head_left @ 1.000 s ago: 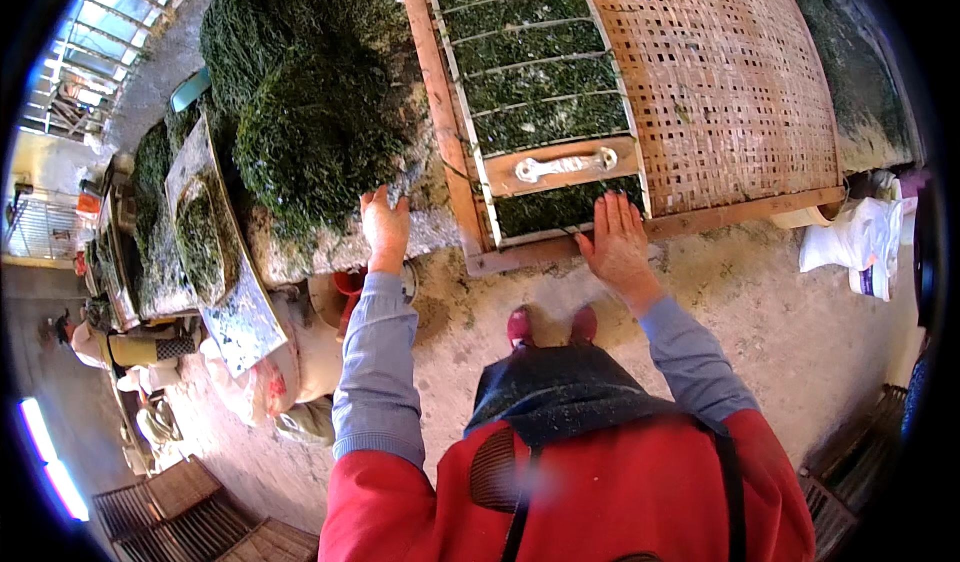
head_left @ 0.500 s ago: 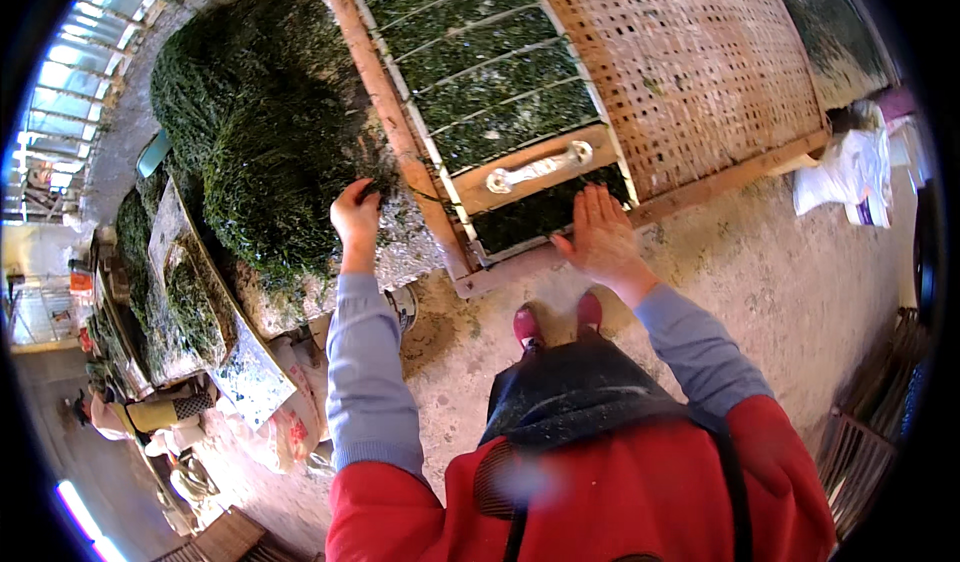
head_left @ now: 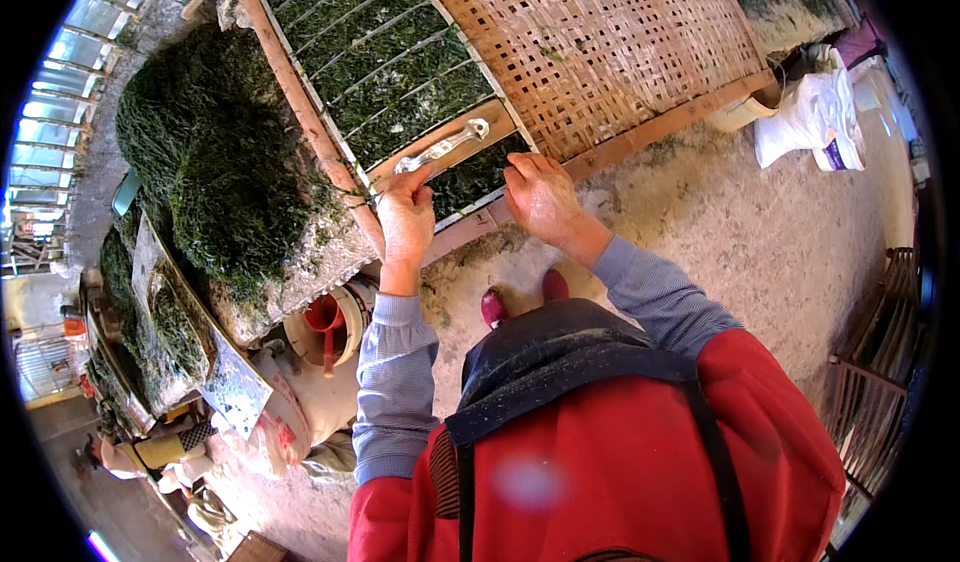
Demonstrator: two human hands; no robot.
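Observation:
A white-edged frame with thin cross bars [head_left: 395,34] lies over a layer of dark green, seaweed-like shreds [head_left: 445,97]. At its near end runs a wooden strip with a metal handle [head_left: 440,148], and more green shreds show below it. My left hand [head_left: 407,224] is at the strip's left end by the handle, its fingers curled and partly hidden. At the opposite near corner is my right hand [head_left: 542,200], fingers bent together at the edge of the shreds. What either hand pinches, if anything, is too small to make out.
A large heap of green strands [head_left: 215,162] sits on the left. A woven slatted mat [head_left: 600,52] lies to the right of the frame. Below the heap stands a bucket with a red scoop [head_left: 325,317]. White bags [head_left: 812,112] are at far right.
My left hand has come from beside the heap to the handle's left end. My right hand has drawn its flat fingers in at the corner. The whole view has shifted.

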